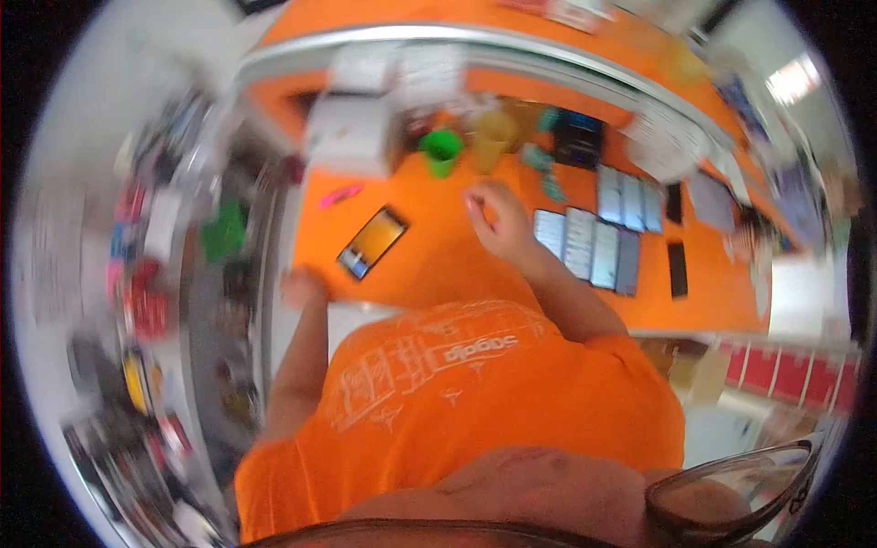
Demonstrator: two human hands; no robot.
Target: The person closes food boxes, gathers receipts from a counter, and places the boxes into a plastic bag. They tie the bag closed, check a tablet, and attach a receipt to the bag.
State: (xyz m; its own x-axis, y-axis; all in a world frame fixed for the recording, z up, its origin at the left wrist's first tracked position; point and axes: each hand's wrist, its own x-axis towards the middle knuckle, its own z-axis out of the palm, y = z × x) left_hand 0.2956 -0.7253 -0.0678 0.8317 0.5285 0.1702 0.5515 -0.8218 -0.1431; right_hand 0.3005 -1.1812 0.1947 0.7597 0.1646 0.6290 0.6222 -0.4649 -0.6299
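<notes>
My right hand [498,219] hovers over the orange counter [438,251]. Its fingers curl round toward the thumb, and whatever may be pinched between them is too small and blurred to name. Smeared by motion, my left hand [304,289] is at the counter's left front edge, and its fingers cannot be made out. Between the hands, nearer the left, a smartphone [373,242] lies at a slant with its screen lit orange. Several more phones [594,247] lie in rows right of my right hand. A pink object [341,195] rests beyond the single phone.
A green cup [440,152] and a yellowish cup [493,137] stand at the back, right of a white box [352,135]. A dark device [577,139] sits behind the phone rows. A raised shelf edge [457,35] runs along the back. Cluttered shelves [151,274] fill the left.
</notes>
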